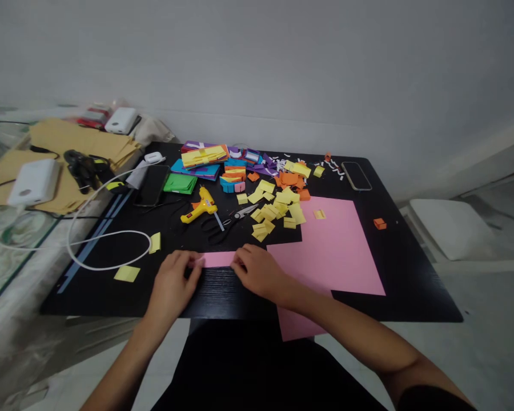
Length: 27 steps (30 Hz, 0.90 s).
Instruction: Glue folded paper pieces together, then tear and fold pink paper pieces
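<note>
A narrow pink paper strip [218, 259] lies near the front edge of the black table [235, 294]. My left hand [175, 279] holds its left end between thumb and fingers. At the right end, my right hand [255, 271] grips the strip with bent fingers. Large pink sheets [336, 245] spread out to the right, partly under my right forearm, one hanging over the front edge. Beyond my hands are a yellow glue gun [200, 206], scissors [245, 212] and a pile of folded yellow paper pieces [278, 208].
Stacks of coloured paper [203, 157] stand at the back. Phones lie at the back left [152, 185] and right [356, 176]. A white cable [107, 268] loops over the left side. An orange folded piece [380, 224] lies at the right.
</note>
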### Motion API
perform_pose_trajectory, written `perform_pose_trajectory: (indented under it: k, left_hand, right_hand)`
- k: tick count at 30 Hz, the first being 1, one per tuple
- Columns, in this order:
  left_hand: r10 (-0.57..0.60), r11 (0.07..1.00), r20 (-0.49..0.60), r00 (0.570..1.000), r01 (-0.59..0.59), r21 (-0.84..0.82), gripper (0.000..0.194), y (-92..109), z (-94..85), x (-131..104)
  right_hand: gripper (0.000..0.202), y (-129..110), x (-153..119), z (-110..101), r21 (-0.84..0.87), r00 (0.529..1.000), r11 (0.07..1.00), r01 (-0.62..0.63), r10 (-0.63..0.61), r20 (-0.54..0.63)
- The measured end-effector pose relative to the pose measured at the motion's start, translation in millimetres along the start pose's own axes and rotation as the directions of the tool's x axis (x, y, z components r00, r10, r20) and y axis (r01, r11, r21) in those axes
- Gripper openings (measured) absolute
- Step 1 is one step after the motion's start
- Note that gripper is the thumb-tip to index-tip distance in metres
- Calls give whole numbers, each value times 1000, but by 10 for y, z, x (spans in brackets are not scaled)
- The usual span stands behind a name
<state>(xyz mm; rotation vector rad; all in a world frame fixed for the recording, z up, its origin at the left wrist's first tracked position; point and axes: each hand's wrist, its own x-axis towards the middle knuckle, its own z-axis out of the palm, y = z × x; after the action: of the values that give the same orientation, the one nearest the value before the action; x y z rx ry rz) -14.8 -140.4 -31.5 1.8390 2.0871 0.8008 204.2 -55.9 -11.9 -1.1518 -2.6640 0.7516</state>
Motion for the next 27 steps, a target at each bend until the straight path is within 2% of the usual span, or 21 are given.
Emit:
perform_pose_trajectory:
  k: [2,4,9,21,27]
  left_hand:
    - [83,997,-3,997,-83,7,26,46,117,-19]
    - [117,993,-6,993,-116,36,24,49,186,-31]
    - [122,992,10,993,-122,25,19,-7,193,-40]
    - [118,992,50,992,-121,46,22,-51,173,-14]
    - [143,987,102,984,-150,63,28,-82,150,26]
  right_hand:
    - [17,-88,89,86,-26,999,999,36,-35,22]
    - [17,-144,159,144,-52,998,998,41,-39,47]
    - [18,-136,185,109,-59,995,998,-15,21,101]
    - [19,399,-249,-307,18,969,971,-240,238,65]
    - [21,504,-369,-360,119,963,956,-269,270,6]
